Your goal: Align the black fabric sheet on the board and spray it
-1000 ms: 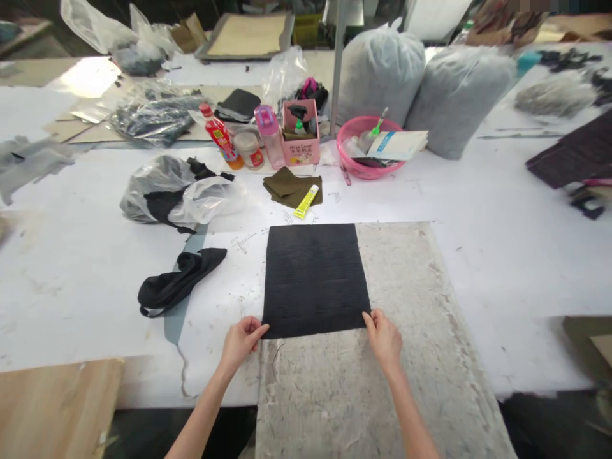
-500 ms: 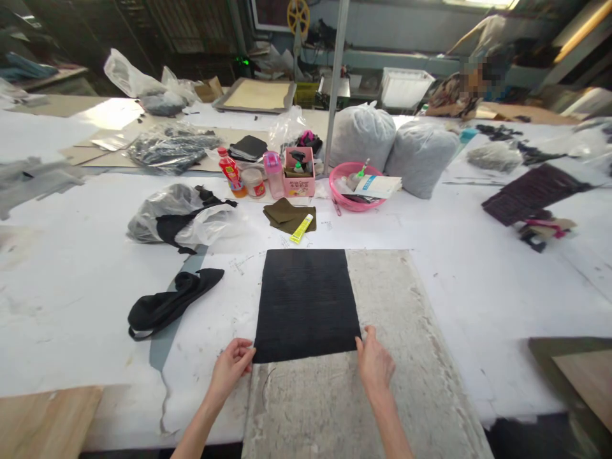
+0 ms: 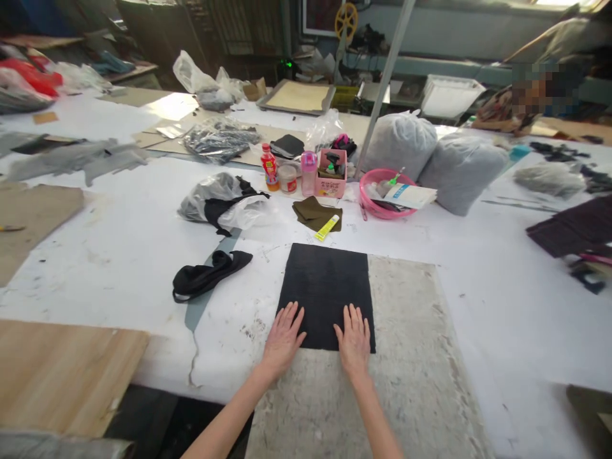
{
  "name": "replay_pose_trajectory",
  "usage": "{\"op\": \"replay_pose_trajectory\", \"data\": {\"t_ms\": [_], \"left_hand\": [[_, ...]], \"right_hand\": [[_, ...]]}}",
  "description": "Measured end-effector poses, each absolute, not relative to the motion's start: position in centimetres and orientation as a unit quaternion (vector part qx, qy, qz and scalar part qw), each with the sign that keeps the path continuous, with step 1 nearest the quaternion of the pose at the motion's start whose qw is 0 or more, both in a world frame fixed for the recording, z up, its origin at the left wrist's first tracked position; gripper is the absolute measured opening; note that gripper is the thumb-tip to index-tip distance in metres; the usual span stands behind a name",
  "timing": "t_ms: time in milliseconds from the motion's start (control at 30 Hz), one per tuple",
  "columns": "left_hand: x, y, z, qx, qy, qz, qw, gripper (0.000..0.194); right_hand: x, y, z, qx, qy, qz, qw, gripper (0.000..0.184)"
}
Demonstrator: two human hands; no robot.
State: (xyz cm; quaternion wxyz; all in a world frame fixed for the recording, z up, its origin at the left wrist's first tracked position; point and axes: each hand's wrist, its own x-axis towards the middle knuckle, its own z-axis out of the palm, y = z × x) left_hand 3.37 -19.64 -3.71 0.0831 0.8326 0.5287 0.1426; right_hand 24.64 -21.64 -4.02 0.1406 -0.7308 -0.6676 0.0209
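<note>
A roughly square piece of black fabric (image 3: 327, 280) lies flat on a worn grey board (image 3: 411, 357). My left hand (image 3: 284, 338) rests palm down over its near left corner, fingers stretched out and slightly spread. On the near right part of the cloth lies my right hand (image 3: 354, 338), also flat with the thumb apart. Neither hand grips anything. Just beyond the cloth, a yellow tube (image 3: 327, 227) lies on some olive fabric pieces (image 3: 310, 211). A bundled black strip of cloth (image 3: 210, 275) is to the left.
Farther back stand a red-capped bottle (image 3: 269, 167), a jar (image 3: 287, 180), a pink bottle (image 3: 308, 173), a pink box (image 3: 332, 185) and a pink basin (image 3: 370, 204). Full plastic sacks (image 3: 401, 143) sit behind, near a metal pole (image 3: 382, 89). Another person (image 3: 549, 76) leans at the far right.
Both hands have moved from pinching the cloth's near corners to lying flat on top of it. The camera view has turned left, so the scene appears shifted right.
</note>
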Motion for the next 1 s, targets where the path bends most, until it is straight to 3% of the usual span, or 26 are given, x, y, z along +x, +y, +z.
{"op": "replay_pose_trajectory", "data": {"t_ms": [233, 367, 533, 700, 1000], "left_hand": [[2.8, -19.7, -3.1, 0.824, 0.532, 0.137, 0.139, 0.061], [-0.4, -18.2, -1.3, 0.786, 0.557, 0.208, 0.171, 0.045], [-8.1, -14.5, 0.2, 0.719, 0.634, 0.277, 0.069, 0.025], [-13.5, -11.2, 0.6, 0.667, 0.699, 0.258, -0.011, 0.028], [-14.2, -10.2, -0.3, 0.658, 0.740, 0.129, -0.055, 0.044]], "right_hand": [[28.9, -23.4, -4.8, -0.754, -0.633, -0.046, 0.171, 0.076], [31.0, -23.5, -5.1, -0.762, -0.604, -0.047, 0.230, 0.079], [31.3, -24.7, -3.8, -0.743, -0.597, -0.041, 0.299, 0.068], [27.5, -25.6, -2.2, -0.706, -0.635, -0.016, 0.313, 0.064], [22.9, -26.4, -1.8, -0.665, -0.677, 0.017, 0.314, 0.057]]}}
